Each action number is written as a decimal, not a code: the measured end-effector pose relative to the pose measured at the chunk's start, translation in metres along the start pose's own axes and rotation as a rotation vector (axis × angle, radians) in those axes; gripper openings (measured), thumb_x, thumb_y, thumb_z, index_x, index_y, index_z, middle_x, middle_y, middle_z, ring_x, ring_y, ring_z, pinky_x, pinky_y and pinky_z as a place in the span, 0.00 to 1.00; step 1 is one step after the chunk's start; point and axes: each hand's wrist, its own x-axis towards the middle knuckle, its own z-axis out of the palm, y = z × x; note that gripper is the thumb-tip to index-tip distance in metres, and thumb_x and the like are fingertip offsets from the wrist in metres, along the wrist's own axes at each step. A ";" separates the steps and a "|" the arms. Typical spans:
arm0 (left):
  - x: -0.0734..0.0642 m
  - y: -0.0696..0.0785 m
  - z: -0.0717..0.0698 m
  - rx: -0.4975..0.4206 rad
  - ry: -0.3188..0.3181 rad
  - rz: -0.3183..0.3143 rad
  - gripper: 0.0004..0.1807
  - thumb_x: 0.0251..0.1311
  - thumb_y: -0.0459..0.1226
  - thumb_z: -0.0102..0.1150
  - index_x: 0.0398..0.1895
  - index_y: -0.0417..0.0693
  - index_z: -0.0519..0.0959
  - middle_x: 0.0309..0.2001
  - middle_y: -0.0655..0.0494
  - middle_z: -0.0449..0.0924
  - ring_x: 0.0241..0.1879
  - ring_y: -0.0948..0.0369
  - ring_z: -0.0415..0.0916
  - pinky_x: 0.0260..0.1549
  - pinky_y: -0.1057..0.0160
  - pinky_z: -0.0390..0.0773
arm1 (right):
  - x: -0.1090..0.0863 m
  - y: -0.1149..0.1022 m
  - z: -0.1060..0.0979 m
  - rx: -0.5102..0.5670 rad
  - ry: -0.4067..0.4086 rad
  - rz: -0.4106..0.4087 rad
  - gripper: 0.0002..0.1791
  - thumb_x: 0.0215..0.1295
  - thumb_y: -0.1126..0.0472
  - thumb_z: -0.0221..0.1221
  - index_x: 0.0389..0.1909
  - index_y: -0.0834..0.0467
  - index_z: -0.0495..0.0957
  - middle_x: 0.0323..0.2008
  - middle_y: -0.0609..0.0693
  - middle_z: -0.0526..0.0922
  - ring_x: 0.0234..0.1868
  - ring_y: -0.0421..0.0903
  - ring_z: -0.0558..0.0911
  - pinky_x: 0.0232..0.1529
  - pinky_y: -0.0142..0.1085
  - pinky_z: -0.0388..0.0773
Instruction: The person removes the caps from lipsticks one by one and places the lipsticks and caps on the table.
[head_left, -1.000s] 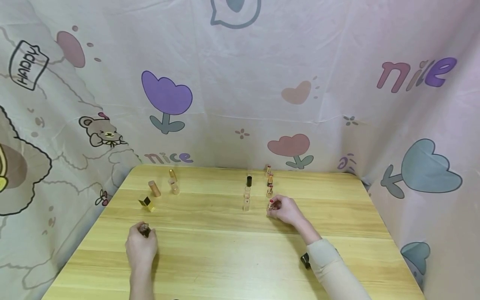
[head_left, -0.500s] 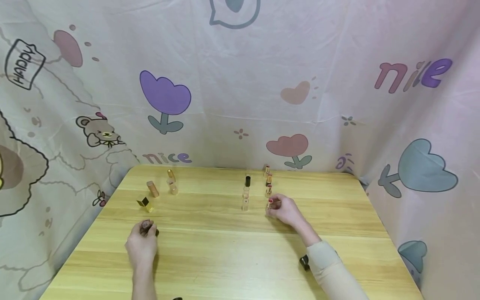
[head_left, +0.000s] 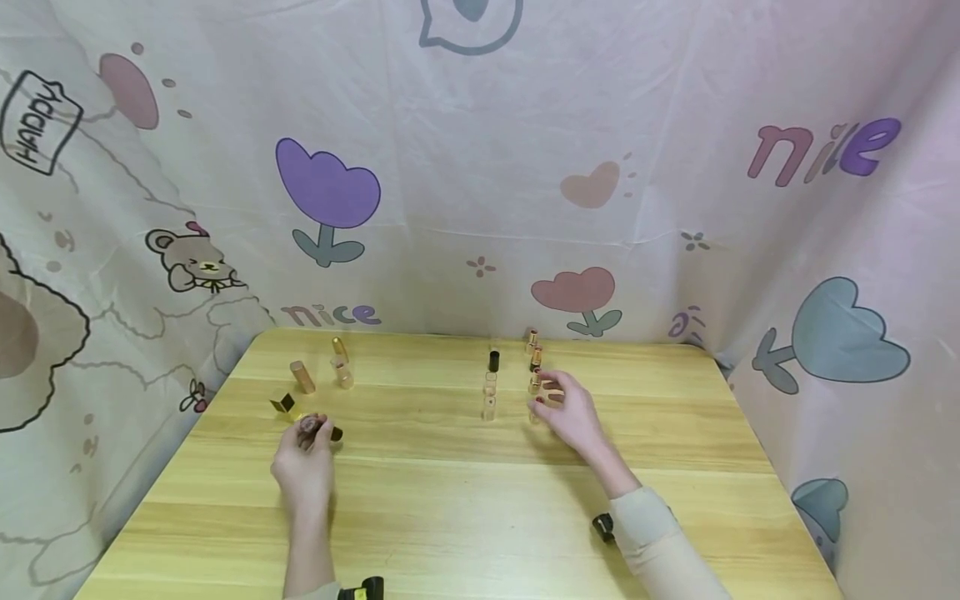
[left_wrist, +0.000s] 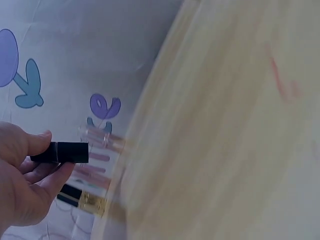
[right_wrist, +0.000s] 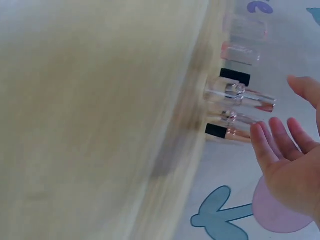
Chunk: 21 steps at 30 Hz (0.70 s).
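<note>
My left hand [head_left: 303, 475] pinches a black lipstick tube [left_wrist: 70, 152] between thumb and fingers, held over the left side of the table. Just beyond it stands a gold lipstick with a square black cap [head_left: 282, 402], partly hidden by the hand in the head view. My right hand [head_left: 576, 417] has its fingers apart around the nearest of a row of uncapped lipsticks [right_wrist: 260, 101], without gripping it. Behind that one stand another red-tipped lipstick [head_left: 536, 382], one with a black base [right_wrist: 216, 131] and a farther lipstick [head_left: 532, 341].
Left of the uncapped row stand two clear caps [head_left: 489, 408] and a black cap [head_left: 493, 362]. At the back left are a rose-gold tube [head_left: 303, 377], a gold tube [head_left: 339, 348] and a clear-topped tube [head_left: 343, 373]. A printed curtain [head_left: 450, 167] hangs behind the wooden table [head_left: 450, 517].
My right hand has let go of the nearest lipstick and spread its fingers. My left hand has moved forward and right with the black lipstick tube, which now points more to the right.
</note>
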 end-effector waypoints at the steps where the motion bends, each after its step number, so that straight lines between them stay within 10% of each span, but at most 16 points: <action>1: 0.000 0.002 0.003 -0.011 0.002 0.007 0.18 0.71 0.32 0.63 0.60 0.31 0.78 0.55 0.35 0.83 0.52 0.53 0.82 0.45 0.87 0.76 | 0.000 -0.002 0.001 -0.001 0.006 -0.012 0.32 0.59 0.68 0.73 0.65 0.67 0.75 0.61 0.63 0.80 0.61 0.61 0.80 0.66 0.52 0.79; 9: 0.001 0.014 0.031 -0.142 -0.013 0.044 0.16 0.68 0.29 0.66 0.55 0.29 0.79 0.52 0.35 0.84 0.39 0.77 0.78 0.44 0.83 0.79 | 0.002 -0.024 0.011 0.015 0.031 -0.053 0.30 0.60 0.66 0.73 0.64 0.58 0.77 0.60 0.59 0.80 0.60 0.61 0.80 0.63 0.55 0.81; 21: -0.009 0.032 0.067 -0.257 -0.097 0.010 0.16 0.66 0.30 0.68 0.54 0.29 0.80 0.51 0.34 0.84 0.39 0.73 0.81 0.45 0.79 0.83 | 0.007 -0.047 0.032 -0.074 -0.004 -0.176 0.30 0.60 0.67 0.73 0.64 0.63 0.76 0.61 0.56 0.81 0.62 0.56 0.79 0.68 0.47 0.78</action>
